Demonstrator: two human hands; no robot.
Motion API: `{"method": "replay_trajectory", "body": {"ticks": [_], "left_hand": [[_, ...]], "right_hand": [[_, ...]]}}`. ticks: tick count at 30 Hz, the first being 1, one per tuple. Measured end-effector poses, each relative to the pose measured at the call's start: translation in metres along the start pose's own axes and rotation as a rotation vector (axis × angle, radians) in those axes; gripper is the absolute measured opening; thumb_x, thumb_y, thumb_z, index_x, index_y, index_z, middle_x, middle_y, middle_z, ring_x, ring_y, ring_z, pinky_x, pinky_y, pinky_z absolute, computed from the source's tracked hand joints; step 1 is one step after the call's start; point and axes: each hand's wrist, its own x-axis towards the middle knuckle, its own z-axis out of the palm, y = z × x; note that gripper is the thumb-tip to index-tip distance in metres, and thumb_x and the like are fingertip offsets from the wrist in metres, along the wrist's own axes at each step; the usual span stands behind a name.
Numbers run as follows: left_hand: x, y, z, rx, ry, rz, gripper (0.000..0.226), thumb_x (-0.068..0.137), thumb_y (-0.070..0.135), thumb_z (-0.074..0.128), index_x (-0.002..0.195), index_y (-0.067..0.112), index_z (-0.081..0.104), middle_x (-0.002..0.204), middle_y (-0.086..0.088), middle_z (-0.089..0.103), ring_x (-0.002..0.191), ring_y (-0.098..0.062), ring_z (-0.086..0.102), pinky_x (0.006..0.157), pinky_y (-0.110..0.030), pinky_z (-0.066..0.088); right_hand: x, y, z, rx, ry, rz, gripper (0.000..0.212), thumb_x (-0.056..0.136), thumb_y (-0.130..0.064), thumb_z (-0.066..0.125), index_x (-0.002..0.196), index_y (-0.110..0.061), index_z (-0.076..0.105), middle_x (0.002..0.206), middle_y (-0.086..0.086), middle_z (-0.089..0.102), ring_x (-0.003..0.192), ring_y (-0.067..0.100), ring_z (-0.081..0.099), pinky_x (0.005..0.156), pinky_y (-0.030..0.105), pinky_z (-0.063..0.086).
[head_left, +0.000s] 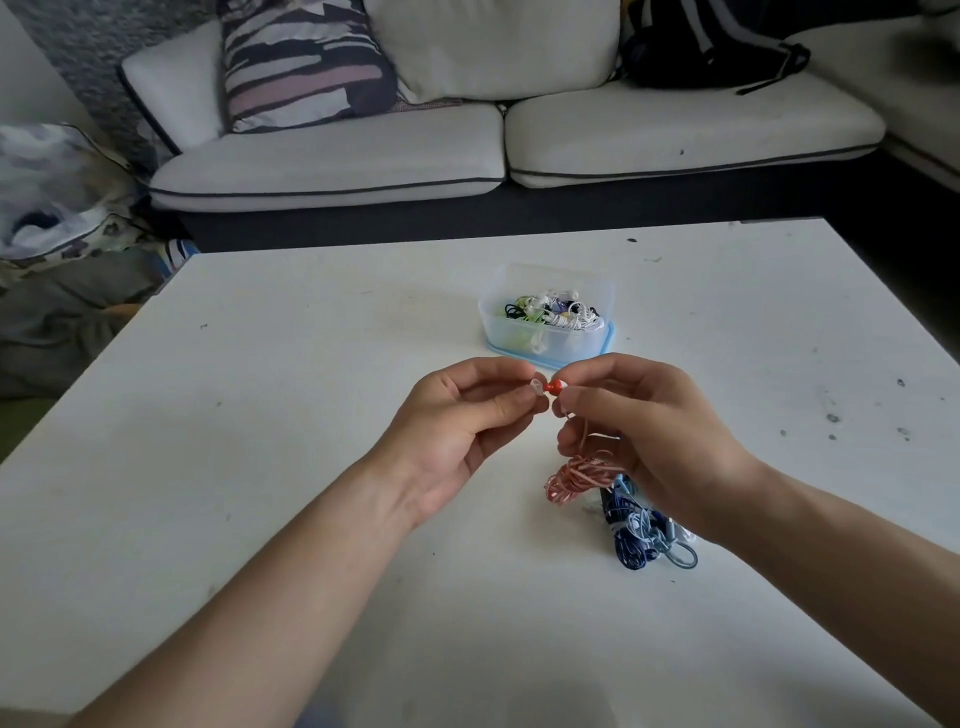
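My right hand (644, 431) pinches a small red earbud (555, 386) between thumb and fingers, above the white table (291, 374). Its pinkish-orange cable (574, 475) hangs from that hand and bunches on the table below. My left hand (462, 426) pinches a small clear ear tip (536, 386) right against the red earbud. Both hands are raised over the middle of the table, fingertips nearly touching.
A bundle of dark blue and light blue earphone cables (641, 535) lies under my right wrist. A clear plastic box (545, 317) holding several coiled earphones stands on a blue lid behind my hands. A white sofa (467, 150) with cushions and a black backpack (711, 44) lies beyond the table.
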Motion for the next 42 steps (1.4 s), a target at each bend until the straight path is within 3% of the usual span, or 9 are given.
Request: {"method": "replay_trajectory", "body": {"ticks": [4,16,21,28,34,38,42], "left_hand": [[-0.001,-0.002,0.000,0.020,-0.037,0.015,0.018,0.063,0.000,0.072,0.074,0.013,0.074,0.089,-0.012,0.075,0.082,-0.021,0.073,0.074,-0.022,0.058],[0.001,-0.004,0.000,0.051,-0.031,0.027,0.018,0.069,-0.003,0.069,0.084,0.006,0.068,0.091,-0.014,0.075,0.082,-0.022,0.074,0.070,-0.021,0.058],[0.002,-0.005,0.000,0.086,-0.029,0.029,0.016,0.066,0.000,0.071,0.080,0.008,0.067,0.087,-0.014,0.075,0.077,-0.021,0.074,0.066,-0.021,0.057],[0.003,-0.004,-0.002,0.114,-0.068,0.043,0.020,0.062,0.004,0.073,0.079,0.009,0.064,0.080,-0.010,0.074,0.073,-0.019,0.073,0.064,-0.020,0.056],[0.005,-0.007,-0.002,0.088,-0.088,0.038,0.017,0.062,0.002,0.072,0.075,0.010,0.064,0.080,-0.010,0.074,0.071,-0.018,0.073,0.063,-0.020,0.056],[0.005,-0.008,-0.002,0.082,-0.090,0.033,0.019,0.063,0.001,0.071,0.077,0.009,0.062,0.080,-0.010,0.074,0.071,-0.017,0.073,0.063,-0.019,0.056],[0.005,-0.010,-0.001,0.070,-0.082,0.028,0.020,0.063,0.001,0.071,0.079,0.007,0.060,0.078,-0.009,0.074,0.070,-0.017,0.072,0.063,-0.019,0.056]], "right_hand": [[0.000,0.000,0.000,-0.028,0.003,-0.001,0.004,0.087,-0.001,0.069,0.091,0.000,0.070,0.078,0.014,0.069,0.063,0.026,0.062,0.060,0.032,0.053],[0.004,0.000,-0.006,-0.117,0.056,-0.018,0.004,0.086,0.000,0.070,0.086,-0.004,0.072,0.073,0.015,0.064,0.062,0.026,0.058,0.056,0.031,0.049],[0.005,-0.002,-0.008,-0.140,0.018,-0.024,0.013,0.084,0.001,0.071,0.078,-0.008,0.076,0.073,0.019,0.065,0.061,0.024,0.058,0.054,0.028,0.048],[0.006,-0.006,-0.012,-0.113,-0.076,0.033,0.007,0.083,0.004,0.069,0.087,0.000,0.074,0.068,0.012,0.067,0.059,0.021,0.057,0.051,0.023,0.047],[0.007,-0.006,-0.013,-0.128,-0.104,0.030,0.019,0.069,-0.011,0.076,0.085,-0.002,0.076,0.071,0.015,0.066,0.060,0.021,0.058,0.056,0.028,0.048],[0.006,-0.006,-0.013,-0.132,-0.110,0.007,0.012,0.072,-0.009,0.076,0.083,-0.003,0.076,0.065,0.010,0.067,0.057,0.018,0.058,0.053,0.023,0.048],[0.005,-0.005,-0.013,-0.151,-0.106,-0.002,0.019,0.070,-0.012,0.077,0.086,-0.002,0.075,0.067,0.009,0.069,0.059,0.019,0.058,0.054,0.023,0.048]]}}
